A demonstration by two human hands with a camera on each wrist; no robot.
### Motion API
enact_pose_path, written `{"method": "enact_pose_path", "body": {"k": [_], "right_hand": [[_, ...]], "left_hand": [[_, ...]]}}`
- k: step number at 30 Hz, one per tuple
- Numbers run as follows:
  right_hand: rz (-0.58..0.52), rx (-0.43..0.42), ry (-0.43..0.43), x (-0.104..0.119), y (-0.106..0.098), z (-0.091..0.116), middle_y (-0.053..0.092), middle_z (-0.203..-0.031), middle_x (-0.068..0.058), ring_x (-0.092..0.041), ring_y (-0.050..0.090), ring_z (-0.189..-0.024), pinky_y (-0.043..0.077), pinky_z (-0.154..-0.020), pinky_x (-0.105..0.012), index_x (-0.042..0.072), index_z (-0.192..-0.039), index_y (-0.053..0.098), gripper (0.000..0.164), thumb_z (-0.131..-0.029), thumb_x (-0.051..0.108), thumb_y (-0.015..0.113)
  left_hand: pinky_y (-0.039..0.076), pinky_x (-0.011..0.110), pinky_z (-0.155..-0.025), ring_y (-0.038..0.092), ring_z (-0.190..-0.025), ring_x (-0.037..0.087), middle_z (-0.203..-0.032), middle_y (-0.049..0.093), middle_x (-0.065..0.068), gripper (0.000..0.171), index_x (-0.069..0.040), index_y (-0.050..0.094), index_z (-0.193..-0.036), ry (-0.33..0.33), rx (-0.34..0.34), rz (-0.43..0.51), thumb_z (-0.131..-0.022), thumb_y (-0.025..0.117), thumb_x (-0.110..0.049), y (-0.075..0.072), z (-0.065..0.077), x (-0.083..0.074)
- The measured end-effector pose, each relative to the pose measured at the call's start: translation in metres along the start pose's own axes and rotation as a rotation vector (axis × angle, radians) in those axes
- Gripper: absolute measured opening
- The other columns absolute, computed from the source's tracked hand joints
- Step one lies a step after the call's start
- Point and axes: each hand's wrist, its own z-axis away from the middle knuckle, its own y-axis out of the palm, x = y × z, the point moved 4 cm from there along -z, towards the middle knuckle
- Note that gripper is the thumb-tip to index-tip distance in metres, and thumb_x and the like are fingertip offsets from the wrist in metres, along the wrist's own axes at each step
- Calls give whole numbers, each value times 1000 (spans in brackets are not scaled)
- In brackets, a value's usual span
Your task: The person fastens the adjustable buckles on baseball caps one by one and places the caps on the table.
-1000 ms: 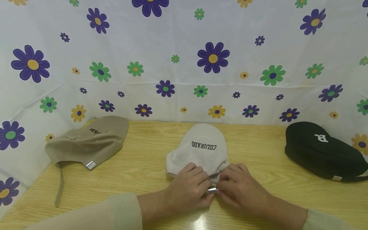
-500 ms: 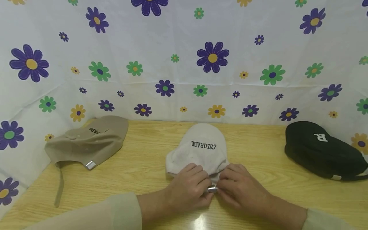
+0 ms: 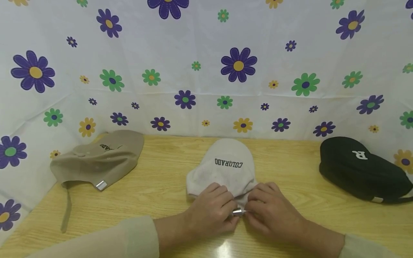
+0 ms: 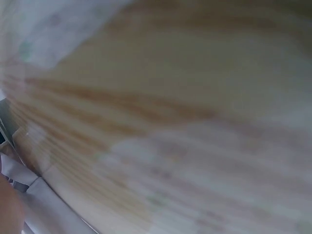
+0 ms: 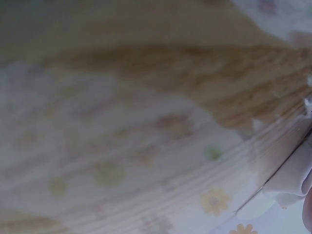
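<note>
A pale grey baseball cap [image 3: 229, 150] lettered COLORADO lies mid-table, its brim toward the back. My left hand [image 3: 211, 209] grips its rear edge beside the strap's silver buckle [image 3: 237, 212]. Just right of the buckle, my right hand [image 3: 274, 208] pinches the strap, and a short light piece shows between buckle and fingertips. The fingers hide most of the strap and the cap's back opening. Both wrist views are mostly blurred tabletop, with pale cloth [image 4: 53, 209] low in the left one and a pale fold [image 5: 290, 170] at the right edge of the other.
A tan cap [image 3: 106, 161] rests at the left of the wooden table [image 3: 167, 161], its loose strap [image 3: 67, 211] hanging toward the front. At the right lies a black cap [image 3: 358, 175] with a white R. Behind stands a flower-print cloth [image 3: 200, 43].
My right fingertips have shifted slightly right, away from the buckle, so a little more strap shows between them. The left hand and the caps stay in place.
</note>
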Motion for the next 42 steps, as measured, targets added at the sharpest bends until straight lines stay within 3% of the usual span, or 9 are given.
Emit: {"method": "enact_pose_path", "body": {"k": [28, 42], "right_hand": [[12, 2, 45, 1, -2, 0, 52, -83, 14, -5, 48, -86, 37, -83, -30, 25, -72, 61, 8, -74, 21, 68], [7, -60, 25, 0, -4, 0, 49, -80, 14, -6, 46, -83, 34, -81, -29, 24, -70, 56, 11, -70, 18, 65]], "left_hand": [[41, 24, -69, 49, -68, 10, -74, 57, -8, 13, -18, 63, -73, -9, -1, -15, -77, 68, -30, 0, 1, 0], [40, 24, -69, 50, -68, 9, -75, 58, -8, 13, -18, 65, -74, -12, 1, -15, -77, 68, -30, -1, 0, 1]]}}
